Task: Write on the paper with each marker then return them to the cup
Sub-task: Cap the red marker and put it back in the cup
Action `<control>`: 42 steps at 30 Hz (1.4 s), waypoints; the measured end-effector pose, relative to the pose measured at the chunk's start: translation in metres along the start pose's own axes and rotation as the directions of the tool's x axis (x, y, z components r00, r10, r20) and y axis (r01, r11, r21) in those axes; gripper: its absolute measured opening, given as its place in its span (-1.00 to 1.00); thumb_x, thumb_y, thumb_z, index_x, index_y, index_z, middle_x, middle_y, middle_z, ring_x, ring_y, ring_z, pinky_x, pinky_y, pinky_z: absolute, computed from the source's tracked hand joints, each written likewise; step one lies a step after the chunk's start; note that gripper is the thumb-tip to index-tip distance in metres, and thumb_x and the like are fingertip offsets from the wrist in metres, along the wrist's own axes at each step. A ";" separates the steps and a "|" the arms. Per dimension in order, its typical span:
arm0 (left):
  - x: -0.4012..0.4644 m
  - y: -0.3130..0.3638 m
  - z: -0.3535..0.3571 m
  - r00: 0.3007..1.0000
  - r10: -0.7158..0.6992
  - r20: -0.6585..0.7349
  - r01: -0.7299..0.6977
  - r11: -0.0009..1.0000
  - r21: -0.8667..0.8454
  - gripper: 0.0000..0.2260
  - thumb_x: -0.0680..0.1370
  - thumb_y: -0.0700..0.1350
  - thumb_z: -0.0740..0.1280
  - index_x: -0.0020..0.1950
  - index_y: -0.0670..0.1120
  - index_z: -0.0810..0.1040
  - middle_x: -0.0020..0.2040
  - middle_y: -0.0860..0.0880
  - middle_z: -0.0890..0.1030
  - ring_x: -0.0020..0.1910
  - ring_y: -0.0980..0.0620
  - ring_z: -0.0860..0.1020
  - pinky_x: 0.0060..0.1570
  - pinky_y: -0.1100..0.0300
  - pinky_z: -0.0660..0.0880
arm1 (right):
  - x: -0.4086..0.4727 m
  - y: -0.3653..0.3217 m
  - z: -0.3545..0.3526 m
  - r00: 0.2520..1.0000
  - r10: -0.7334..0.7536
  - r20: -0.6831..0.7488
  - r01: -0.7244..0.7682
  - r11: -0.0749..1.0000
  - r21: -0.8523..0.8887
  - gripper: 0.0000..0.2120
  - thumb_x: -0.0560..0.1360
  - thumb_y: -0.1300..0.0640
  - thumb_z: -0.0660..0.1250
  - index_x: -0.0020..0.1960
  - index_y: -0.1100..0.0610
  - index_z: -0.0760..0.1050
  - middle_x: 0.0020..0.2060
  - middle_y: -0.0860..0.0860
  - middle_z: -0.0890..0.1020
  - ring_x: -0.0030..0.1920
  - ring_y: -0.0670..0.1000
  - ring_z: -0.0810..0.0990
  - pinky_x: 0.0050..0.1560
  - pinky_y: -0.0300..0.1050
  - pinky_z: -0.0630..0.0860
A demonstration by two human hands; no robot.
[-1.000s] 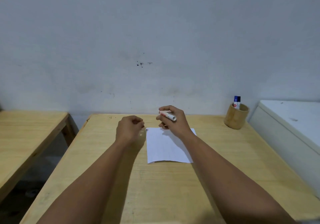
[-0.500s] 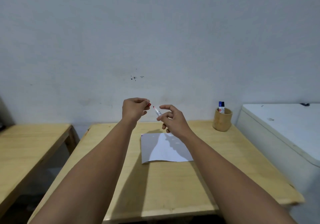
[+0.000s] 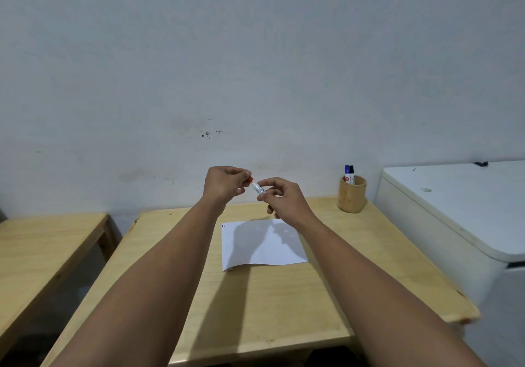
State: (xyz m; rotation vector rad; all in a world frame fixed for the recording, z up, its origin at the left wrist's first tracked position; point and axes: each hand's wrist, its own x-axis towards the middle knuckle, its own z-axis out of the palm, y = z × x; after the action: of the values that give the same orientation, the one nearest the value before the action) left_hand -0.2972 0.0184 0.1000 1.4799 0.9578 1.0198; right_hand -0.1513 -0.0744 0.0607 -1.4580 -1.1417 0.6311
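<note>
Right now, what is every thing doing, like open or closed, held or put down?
red marker: held in the air by both hands, red cap at its end
left hand: pinching the cap
right hand: gripping the barrel
paper: flat on the table
cup: upright, holding two capped markers

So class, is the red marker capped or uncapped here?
Cannot tell. The left hand pinches the red cap at the end of the marker, held by the right hand; the joint is hidden.

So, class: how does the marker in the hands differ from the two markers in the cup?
The red marker is held tilted above the table between the left hand and right hand; the blue marker and black marker stand upright in the wooden cup. Cap colours differ too. All have white barrels.
</note>
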 end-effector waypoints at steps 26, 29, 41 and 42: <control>0.055 -0.001 0.177 0.943 0.073 0.323 -0.171 0.943 0.287 -0.62 0.55 -0.08 0.31 0.34 -0.13 0.64 0.17 -0.08 0.71 0.06 -0.11 0.70 0.13 -0.08 0.65 | 0.064 0.063 -0.152 0.973 0.021 -0.229 -0.030 0.999 -0.035 -0.78 0.58 0.32 0.47 0.02 -0.01 0.66 -0.11 0.16 0.75 -0.28 -0.06 0.69 -0.10 -0.12 0.63; 0.063 -0.014 0.210 0.936 0.090 0.339 -0.209 0.919 0.334 -0.45 0.57 -0.09 0.31 0.59 -0.05 0.38 0.27 -0.02 0.64 0.04 -0.11 0.66 0.11 0.04 0.60 | 0.092 0.060 -0.192 0.898 -0.018 -0.439 -0.006 0.999 -0.053 -0.77 0.54 0.24 0.52 -0.04 -0.10 0.62 -0.17 0.04 0.77 -0.20 0.00 0.69 -0.01 0.06 0.69; 0.086 -0.094 0.298 0.926 -0.014 0.377 -0.157 0.895 0.418 0.00 0.30 0.25 0.60 0.63 0.01 0.25 0.48 -0.05 0.51 0.38 -0.07 0.54 0.29 -0.12 0.54 | 0.136 0.108 -0.239 0.928 0.071 -0.366 -0.130 0.982 -0.139 -0.75 0.50 0.06 0.62 0.13 0.10 0.69 -0.04 0.03 0.80 -0.01 0.04 0.80 0.11 0.04 0.73; 0.087 -0.095 0.300 0.928 0.004 0.373 -0.169 0.897 0.409 -0.04 0.28 0.27 0.59 0.60 0.04 0.31 0.43 -0.02 0.56 0.32 -0.05 0.59 0.24 -0.12 0.58 | 0.136 0.108 -0.239 0.921 0.052 -0.386 -0.117 0.982 -0.146 -0.78 0.54 0.02 0.57 0.12 0.09 0.72 -0.03 0.00 0.80 0.00 0.03 0.80 0.12 0.05 0.73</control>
State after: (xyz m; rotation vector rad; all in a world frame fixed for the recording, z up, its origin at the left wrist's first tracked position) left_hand 0.0097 0.0201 -0.0105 2.0193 0.8847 0.5718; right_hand 0.1417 -0.0456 0.0422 -1.6925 -0.8431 0.2935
